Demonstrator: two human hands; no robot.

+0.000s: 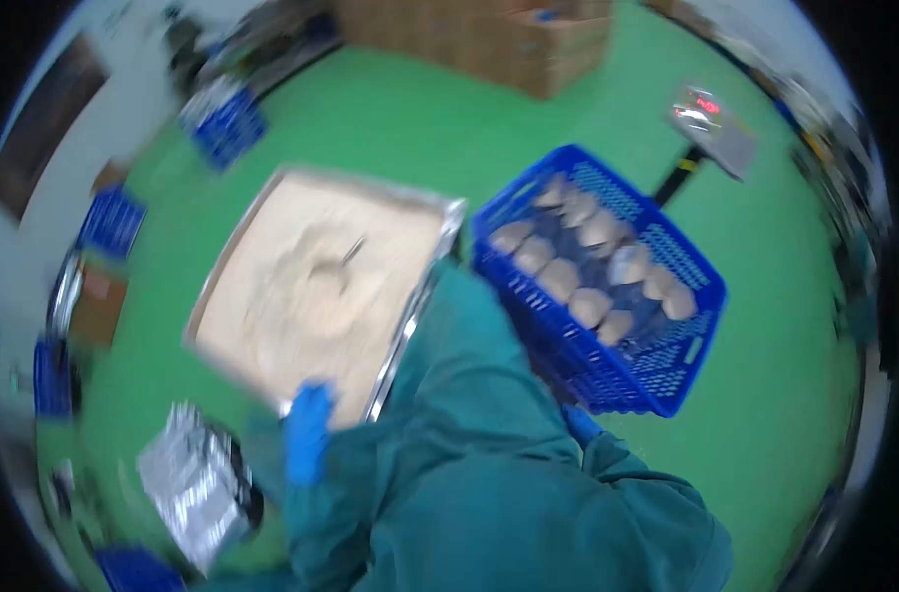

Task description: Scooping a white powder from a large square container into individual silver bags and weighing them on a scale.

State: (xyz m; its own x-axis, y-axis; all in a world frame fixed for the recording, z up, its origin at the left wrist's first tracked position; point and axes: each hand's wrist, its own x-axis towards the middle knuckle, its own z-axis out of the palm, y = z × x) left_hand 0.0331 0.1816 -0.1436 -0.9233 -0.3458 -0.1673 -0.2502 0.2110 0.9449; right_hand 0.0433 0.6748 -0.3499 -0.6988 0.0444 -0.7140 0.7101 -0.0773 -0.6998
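Observation:
A blue glove covers my left hand (309, 431), which is at the near rim of a wide silver-edged tray (411, 314). Motion blur hides how its fingers are set. Pale cream powder (272, 266) fills the tray, with a hollow near the middle. Out of that hollow leans a scoop (355, 249), its metal handle showing. My right hand (579, 424), also gloved in blue, is beside the near lower side of a blue plastic crate (701, 340); its fingers are mostly hidden. Inside the crate stand several pale, rounded pouches (589, 307) in rows.
Behind the crate stands a scale with a red-lit display (704, 107). Cardboard boxes (449, 35) line the far side. Crumpled silver foil or bag (198, 488) lies at the lower left. More blue crates (222, 123) sit along the left on the green floor (370, 118).

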